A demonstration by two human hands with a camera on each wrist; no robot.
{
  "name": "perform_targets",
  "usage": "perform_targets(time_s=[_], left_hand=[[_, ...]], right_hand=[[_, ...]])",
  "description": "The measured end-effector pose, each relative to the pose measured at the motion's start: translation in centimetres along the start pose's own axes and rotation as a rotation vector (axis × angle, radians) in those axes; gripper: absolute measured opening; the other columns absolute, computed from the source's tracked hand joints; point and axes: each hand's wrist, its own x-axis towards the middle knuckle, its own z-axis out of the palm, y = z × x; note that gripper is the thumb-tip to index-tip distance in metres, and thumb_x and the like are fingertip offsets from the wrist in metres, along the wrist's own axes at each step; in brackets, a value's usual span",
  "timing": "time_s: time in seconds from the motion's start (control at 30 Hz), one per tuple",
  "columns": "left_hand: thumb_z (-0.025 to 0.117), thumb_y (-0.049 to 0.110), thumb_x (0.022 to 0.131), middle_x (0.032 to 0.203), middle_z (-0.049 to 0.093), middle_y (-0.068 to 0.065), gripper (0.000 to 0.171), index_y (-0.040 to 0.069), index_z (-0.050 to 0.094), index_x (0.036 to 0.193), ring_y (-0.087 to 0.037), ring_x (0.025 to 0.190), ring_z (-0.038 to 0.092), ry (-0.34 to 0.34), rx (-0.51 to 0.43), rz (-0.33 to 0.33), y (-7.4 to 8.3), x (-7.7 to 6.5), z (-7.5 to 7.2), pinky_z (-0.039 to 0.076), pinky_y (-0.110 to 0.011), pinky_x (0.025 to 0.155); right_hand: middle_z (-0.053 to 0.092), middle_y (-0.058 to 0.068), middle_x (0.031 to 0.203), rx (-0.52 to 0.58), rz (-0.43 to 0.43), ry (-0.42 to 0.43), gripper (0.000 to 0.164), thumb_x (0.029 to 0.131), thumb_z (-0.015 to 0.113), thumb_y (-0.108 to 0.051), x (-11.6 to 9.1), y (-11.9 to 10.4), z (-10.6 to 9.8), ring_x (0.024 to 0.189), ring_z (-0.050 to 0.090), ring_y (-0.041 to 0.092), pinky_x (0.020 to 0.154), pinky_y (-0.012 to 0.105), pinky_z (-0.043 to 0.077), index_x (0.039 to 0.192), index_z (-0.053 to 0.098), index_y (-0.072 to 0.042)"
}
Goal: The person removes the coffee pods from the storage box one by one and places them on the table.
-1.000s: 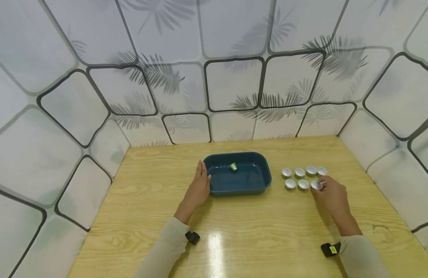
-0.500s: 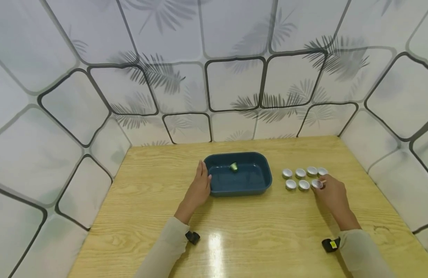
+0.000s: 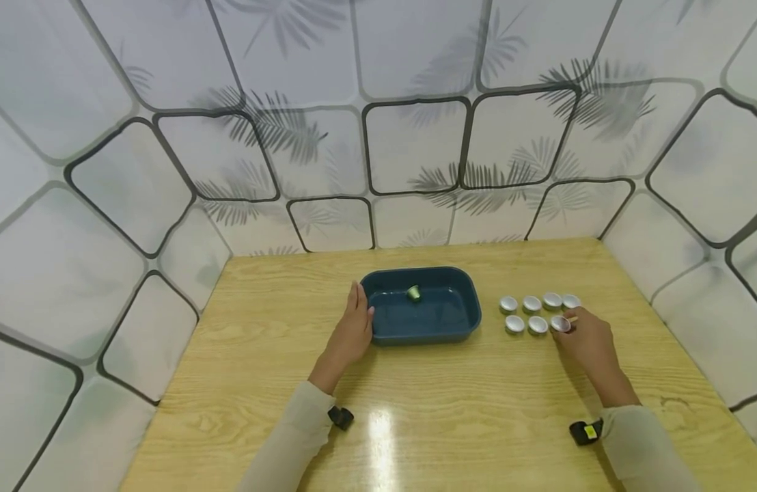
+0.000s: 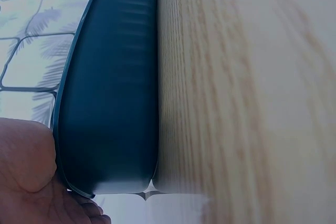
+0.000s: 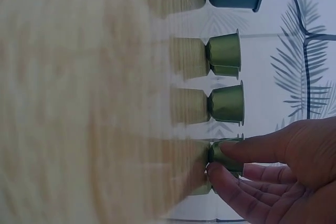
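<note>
A dark blue rectangular tray stands on the table in the head view, with one green coffee capsule lying tilted inside. My left hand rests against the tray's left end, fingers straight along it and thumb at the rim. To the right of the tray, several coffee capsules stand lid-down to lid-up unclear by size, silver faces upward, in two rows. My right hand pinches the rightmost front-row capsule between thumb and fingers. In the right wrist view this green capsule sits at table level.
The light wooden table meets a patterned wall covering behind and at both sides. A short gap of table lies between the tray and the nearest capsules. Each wrist wears a small black camera.
Almost nothing has moved. My right hand keeps its pinch on the capsule, and my left hand stays at the tray's end; the head view shifts very slightly.
</note>
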Motion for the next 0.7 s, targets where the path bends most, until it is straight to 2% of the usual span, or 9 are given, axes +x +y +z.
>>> perform_targets(time_s=[0.13, 0.3, 0.47, 0.6, 0.7], left_hand=[[0.032, 0.021, 0.114, 0.167, -0.004, -0.022, 0.060, -0.009, 0.006, 0.158, -0.035, 0.153, 0.017, -0.004, 0.003, 0.000, -0.1, 0.1, 0.1, 0.036, -0.048, 0.115], [0.032, 0.021, 0.114, 0.167, -0.004, -0.023, 0.060, -0.009, 0.005, 0.158, -0.035, 0.152, 0.017, -0.014, 0.009, -0.003, -0.1, 0.1, 0.1, 0.036, -0.048, 0.115], [0.033, 0.020, 0.113, 0.168, -0.004, -0.022, 0.059, -0.009, 0.006, 0.158, -0.035, 0.153, 0.017, -0.012, -0.003, -0.009, 0.1, 0.0, -0.1, 0.034, -0.048, 0.116], [0.033, 0.021, 0.114, 0.168, -0.003, -0.023, 0.060, -0.009, 0.006, 0.158, -0.034, 0.153, 0.017, -0.005, -0.003, -0.009, 0.1, 0.0, -0.1, 0.033, -0.048, 0.116], [0.033, 0.021, 0.113, 0.168, -0.003, -0.023, 0.060, -0.009, 0.006, 0.158, -0.034, 0.153, 0.016, -0.002, 0.003, -0.009, 0.0, 0.1, -0.1, 0.033, -0.047, 0.117]], right_hand=[[0.069, 0.035, 0.094, 0.010, 0.016, -0.017, 0.039, 0.086, 0.075, -0.001, -0.2, -0.1, -0.2, 0.088, 0.067, 0.051, 0.073, 0.058, 0.053, 0.114, 0.057, 0.018], [0.067, 0.036, 0.100, -0.002, 0.060, -0.030, 0.046, 0.089, 0.072, -0.005, -0.8, -0.3, -0.6, 0.089, 0.065, 0.052, 0.070, 0.057, 0.053, 0.125, 0.053, 0.018], [0.066, 0.033, 0.096, -0.013, 0.075, -0.012, 0.048, 0.090, 0.070, -0.004, -1.3, -1.0, -1.3, 0.078, 0.064, 0.044, 0.059, 0.047, 0.052, 0.128, 0.051, 0.018], [0.065, 0.031, 0.088, -0.021, 0.031, 0.054, 0.042, 0.087, 0.065, 0.004, -1.6, -1.8, -1.7, 0.064, 0.061, 0.033, 0.052, 0.042, 0.048, 0.124, 0.052, 0.020], [0.064, 0.034, 0.090, -0.045, 0.012, 0.076, 0.041, 0.087, 0.059, 0.006, -1.6, -2.4, -2.0, 0.061, 0.059, 0.032, 0.050, 0.043, 0.048, 0.124, 0.051, 0.021]])
